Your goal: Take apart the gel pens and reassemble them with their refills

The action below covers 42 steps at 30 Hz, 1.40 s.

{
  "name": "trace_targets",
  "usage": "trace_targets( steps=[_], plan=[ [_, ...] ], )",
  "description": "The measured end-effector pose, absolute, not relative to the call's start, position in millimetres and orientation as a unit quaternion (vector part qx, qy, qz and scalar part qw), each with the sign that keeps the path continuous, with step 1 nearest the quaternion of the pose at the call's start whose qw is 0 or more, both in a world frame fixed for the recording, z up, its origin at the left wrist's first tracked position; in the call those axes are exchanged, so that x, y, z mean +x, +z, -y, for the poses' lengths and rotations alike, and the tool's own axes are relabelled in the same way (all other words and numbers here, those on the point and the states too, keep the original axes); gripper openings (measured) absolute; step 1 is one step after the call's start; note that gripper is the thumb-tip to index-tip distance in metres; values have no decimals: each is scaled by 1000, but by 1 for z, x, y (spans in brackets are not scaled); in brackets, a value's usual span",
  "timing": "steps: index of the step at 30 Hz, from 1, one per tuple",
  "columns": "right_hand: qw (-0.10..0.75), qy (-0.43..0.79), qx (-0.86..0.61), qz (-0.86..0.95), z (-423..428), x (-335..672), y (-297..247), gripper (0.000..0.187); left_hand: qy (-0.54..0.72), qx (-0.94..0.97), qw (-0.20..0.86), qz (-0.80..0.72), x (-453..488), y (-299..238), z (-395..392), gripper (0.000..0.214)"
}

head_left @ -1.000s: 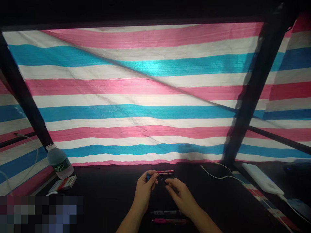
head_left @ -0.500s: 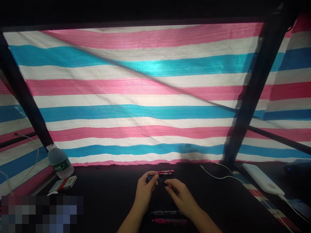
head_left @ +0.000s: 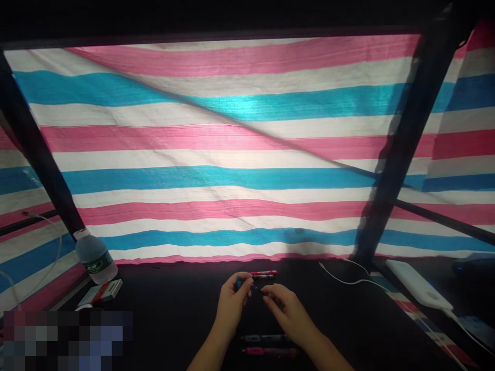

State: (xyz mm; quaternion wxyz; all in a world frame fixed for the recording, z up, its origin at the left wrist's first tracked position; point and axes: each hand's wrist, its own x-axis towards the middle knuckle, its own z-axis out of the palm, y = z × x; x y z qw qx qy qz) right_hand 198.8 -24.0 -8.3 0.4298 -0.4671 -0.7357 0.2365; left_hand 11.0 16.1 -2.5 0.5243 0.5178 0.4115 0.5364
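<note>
Slim dark pen piece (head_left: 257,288) is held in fingertip pinches by left hand (head_left: 232,298) and right hand (head_left: 285,305); pink pen (head_left: 268,352) is seen near, red pen (head_left: 266,273) far

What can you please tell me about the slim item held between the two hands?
The slim item looks like a pen or part of one, perhaps plastic. A blue part shows within the grip of the left hand; a narrow, mostly dark stretch with a pale glint spans the gap to the fingertips of the right hand, slanting downward in the picture. It is over the dark tabletop. Fingers partly cover it, so whether it is one piece is unclear.
</note>
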Motion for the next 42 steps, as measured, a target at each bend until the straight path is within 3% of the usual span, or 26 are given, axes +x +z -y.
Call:
trace_targets(
  steps=[42],
  plan=[
    [458,246,-461,719,26,198,-4,26,553,482,552,-396,12,1,-16,37]
  ],
)
